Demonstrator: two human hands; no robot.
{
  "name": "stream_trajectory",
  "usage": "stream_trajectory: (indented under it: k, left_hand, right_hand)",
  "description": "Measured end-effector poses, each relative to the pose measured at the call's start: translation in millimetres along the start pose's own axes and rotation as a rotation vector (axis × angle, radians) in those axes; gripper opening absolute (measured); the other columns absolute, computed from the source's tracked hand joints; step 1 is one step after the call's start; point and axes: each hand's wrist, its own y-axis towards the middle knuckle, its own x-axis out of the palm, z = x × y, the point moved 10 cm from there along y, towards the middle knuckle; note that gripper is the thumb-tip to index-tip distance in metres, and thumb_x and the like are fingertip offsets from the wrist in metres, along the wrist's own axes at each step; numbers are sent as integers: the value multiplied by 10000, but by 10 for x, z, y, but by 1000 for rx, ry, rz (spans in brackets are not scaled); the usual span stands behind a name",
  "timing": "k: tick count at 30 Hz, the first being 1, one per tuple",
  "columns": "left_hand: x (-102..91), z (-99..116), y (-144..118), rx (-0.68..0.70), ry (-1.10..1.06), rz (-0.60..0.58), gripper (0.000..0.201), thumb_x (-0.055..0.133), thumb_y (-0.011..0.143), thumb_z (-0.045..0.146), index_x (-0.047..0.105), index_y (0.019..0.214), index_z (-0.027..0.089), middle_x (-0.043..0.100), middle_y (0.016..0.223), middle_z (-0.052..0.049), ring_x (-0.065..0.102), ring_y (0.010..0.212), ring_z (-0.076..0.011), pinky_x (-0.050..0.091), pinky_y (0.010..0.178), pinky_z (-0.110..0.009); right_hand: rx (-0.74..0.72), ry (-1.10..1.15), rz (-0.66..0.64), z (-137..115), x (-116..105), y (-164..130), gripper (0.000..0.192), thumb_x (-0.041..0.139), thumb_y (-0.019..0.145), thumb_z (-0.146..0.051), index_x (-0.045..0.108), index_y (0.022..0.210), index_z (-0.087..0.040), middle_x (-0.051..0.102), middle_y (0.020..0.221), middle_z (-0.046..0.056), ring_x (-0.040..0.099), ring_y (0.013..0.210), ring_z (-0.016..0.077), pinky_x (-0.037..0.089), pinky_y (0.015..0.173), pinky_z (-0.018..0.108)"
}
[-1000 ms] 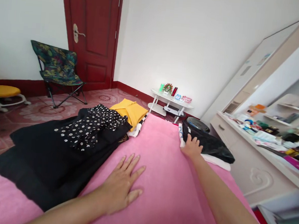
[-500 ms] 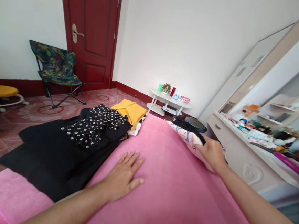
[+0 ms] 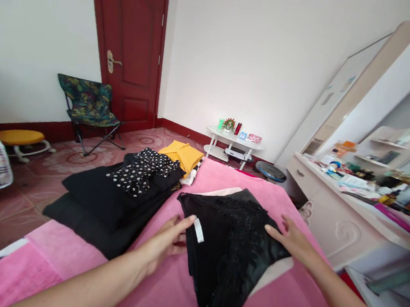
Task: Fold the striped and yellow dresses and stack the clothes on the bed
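A black garment [image 3: 226, 240] with lacy, ruffled trim and a white label [image 3: 198, 230] lies spread in front of me. Pale fabric [image 3: 273, 275] shows from under its right and far edges. At its left edge, my left hand [image 3: 170, 236] pinches the cloth, thumb on top by the label and fingers partly hidden. My right hand [image 3: 291, 236] rests at the right edge, thumb touching the black cloth and fingers apart. To the left is a pile of black clothes [image 3: 97, 211] topped by a black-and-white dotted garment [image 3: 135, 176].
Beyond the pile lies a folded yellow garment [image 3: 183, 156]. All of it sits on a pink bedspread [image 3: 260, 176]. A cluttered white dresser [image 3: 335, 206] stands along the right side. Farther off are a folding chair [image 3: 90, 102], a yellow stool [image 3: 20, 137] and a small white table [image 3: 227, 135].
The printed pale cloth in my right hand has come down from the right; black fabric now lies before me. My left hand went from flat on the bedspread to the garment's edge.
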Motion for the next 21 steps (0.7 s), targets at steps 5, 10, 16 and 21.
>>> stream_trajectory:
  k: [5,10,16,21]
  left_hand:
    - [141,54,133,3,-39,88,551,763,603,417,610,1051,136,684,1007,-100,630,923,-233,484,793,-313]
    - [243,32,177,29,-46,161,356,753,562,281,654,868,128,685,808,-58,617,759,-209,454,673,-278]
    - [328,550,-185,328,23,-13,223,725,588,242,525,637,157,526,602,21,490,552,-107,373,507,-214]
    - [-263,1597,-906,600,182,232,365,741,601,378,597,839,143,626,811,-32,592,802,-205,492,688,-276]
  right_hand:
    - [183,375,-466,211,606,-143,633,607,692,-604,613,1150,-167,665,1115,113,614,1052,296,505,897,365]
    - [203,416,-285,208,499,-393,594,710,578,-548,632,1056,-204,692,1065,73,607,1055,319,526,872,368]
    - [185,210,77,-77,-47,-534,567,664,499,-616,616,971,-307,711,946,78,649,923,349,562,778,426]
    - [-167,240,263,-1493,-573,-399,360,654,535,-593,612,860,-446,685,945,58,641,881,332,539,675,439]
